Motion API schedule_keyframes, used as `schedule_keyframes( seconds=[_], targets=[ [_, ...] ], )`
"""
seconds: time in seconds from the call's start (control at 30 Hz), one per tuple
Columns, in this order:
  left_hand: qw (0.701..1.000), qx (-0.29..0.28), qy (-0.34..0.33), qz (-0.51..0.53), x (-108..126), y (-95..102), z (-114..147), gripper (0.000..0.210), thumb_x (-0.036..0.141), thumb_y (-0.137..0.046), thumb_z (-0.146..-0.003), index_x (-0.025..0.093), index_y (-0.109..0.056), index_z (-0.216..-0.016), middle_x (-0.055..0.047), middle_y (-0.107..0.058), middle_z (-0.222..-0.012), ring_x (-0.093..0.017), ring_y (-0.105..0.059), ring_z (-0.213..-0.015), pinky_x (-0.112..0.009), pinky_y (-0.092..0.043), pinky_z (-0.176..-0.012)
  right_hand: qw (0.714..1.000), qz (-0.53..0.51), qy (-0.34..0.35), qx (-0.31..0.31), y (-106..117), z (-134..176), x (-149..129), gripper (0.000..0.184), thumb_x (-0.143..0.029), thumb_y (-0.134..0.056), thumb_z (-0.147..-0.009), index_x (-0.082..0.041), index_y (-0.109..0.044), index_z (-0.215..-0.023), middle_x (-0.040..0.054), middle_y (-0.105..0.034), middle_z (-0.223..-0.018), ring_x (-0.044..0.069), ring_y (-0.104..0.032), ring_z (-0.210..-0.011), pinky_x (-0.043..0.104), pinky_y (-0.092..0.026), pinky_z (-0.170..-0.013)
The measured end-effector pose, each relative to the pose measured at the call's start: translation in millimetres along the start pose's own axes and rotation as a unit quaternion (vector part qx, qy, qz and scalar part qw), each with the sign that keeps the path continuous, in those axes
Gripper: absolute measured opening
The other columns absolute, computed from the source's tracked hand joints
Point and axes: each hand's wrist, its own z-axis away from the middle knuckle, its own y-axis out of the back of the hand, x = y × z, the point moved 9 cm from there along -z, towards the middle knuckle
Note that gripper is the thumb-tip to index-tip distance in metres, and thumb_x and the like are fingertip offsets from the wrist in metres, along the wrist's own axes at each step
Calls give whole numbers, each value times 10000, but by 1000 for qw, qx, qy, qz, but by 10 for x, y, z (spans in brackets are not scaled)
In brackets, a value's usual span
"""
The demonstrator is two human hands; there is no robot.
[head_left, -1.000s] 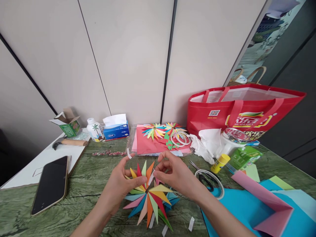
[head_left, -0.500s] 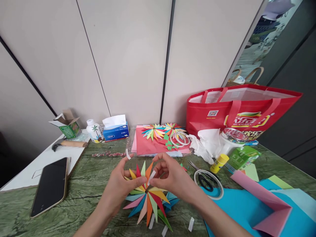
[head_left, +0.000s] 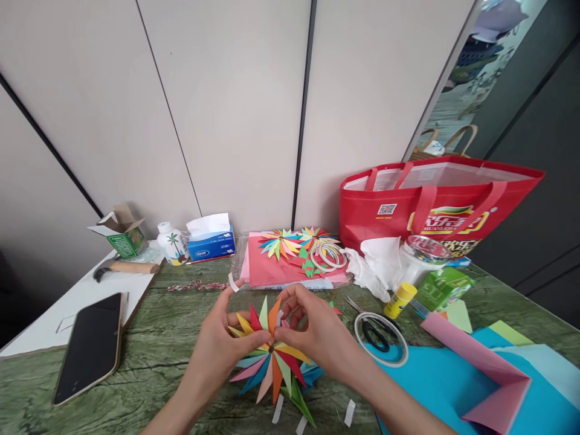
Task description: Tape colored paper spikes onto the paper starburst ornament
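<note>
As the left hand [head_left: 221, 335] pinches the multicoloured folded-paper star [head_left: 273, 370], a white strip [head_left: 233, 282] clings to its raised fingertip! Over comes the right hand [head_left: 315, 329], thumb and forefinger narrow against the orange spike [head_left: 274, 313]; whether they grip it, I can't tell. Star's between both hands, over the green table [head_left: 154, 344], left of the scissors [head_left: 369, 326].

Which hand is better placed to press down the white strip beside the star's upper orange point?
Probably the right hand: its fingers are beside the white strip. The left hand is busy gripping the paper star and carries another strip.
</note>
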Motion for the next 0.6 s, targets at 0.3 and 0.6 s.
schedule_keyframes(
  seconds=[0.3, 0.6],
  targets=[
    [1000, 11, -13, 8, 37, -6, 30, 918, 243, -779, -513, 170, -301, -1292, 44, -667, -523, -136, -596, -471, -189, -422, -454, 995, 89, 13, 49, 120, 74, -88, 388, -212, -664, -636, -226, -492, -983, 17, -564, -970, 124, -471, -634, 264, -378, -608],
    [957, 147, -245, -52, 329, 106, 449, 712, 339, -686, -657, 277, -378, -1296, -15, -745, -768, -225, -691, -722, -317, -556, -675, 996, -42, 69, -28, 267, 111, -265, 175, -249, -671, -693, -200, -582, -835, -26, -595, -755, 90, -462, -600, 195, -361, -525]
  ],
)
